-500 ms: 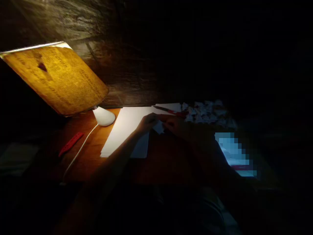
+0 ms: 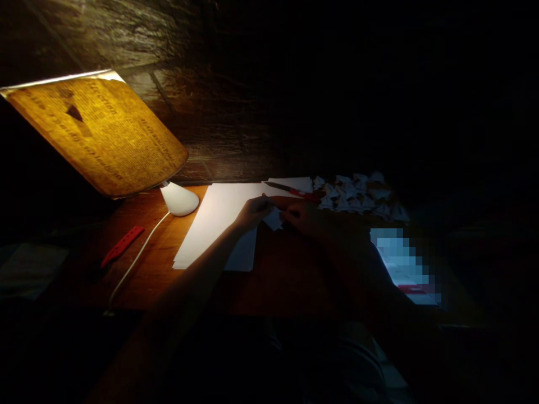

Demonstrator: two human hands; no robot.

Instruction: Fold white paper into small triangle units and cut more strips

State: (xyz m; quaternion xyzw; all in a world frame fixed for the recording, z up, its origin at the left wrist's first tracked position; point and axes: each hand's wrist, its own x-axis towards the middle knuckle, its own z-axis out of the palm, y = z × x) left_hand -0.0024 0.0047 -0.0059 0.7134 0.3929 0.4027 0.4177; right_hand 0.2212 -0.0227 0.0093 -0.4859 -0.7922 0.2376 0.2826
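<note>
Between my two hands is a small piece of white paper, partly hidden by the fingers. My left hand is closed on its left side, over the edge of a stack of white paper sheets. From the right, my right hand pinches the same small paper, in deep shadow. Just beyond the hands lies a pair of scissors with dark blades and red handles, across more white sheets. Several small folded paper pieces are grouped at the back right.
A lamp with a yellow printed shade and white base stands at the left, its white cord crossing the wooden table. Nearby lies a red cutter-like tool. A lit, pixelated screen is at the right. A dark wall rises behind.
Both hands stay almost in place around the small paper, with only slight finger movement. The view is sharper now; the other things lie as before.
</note>
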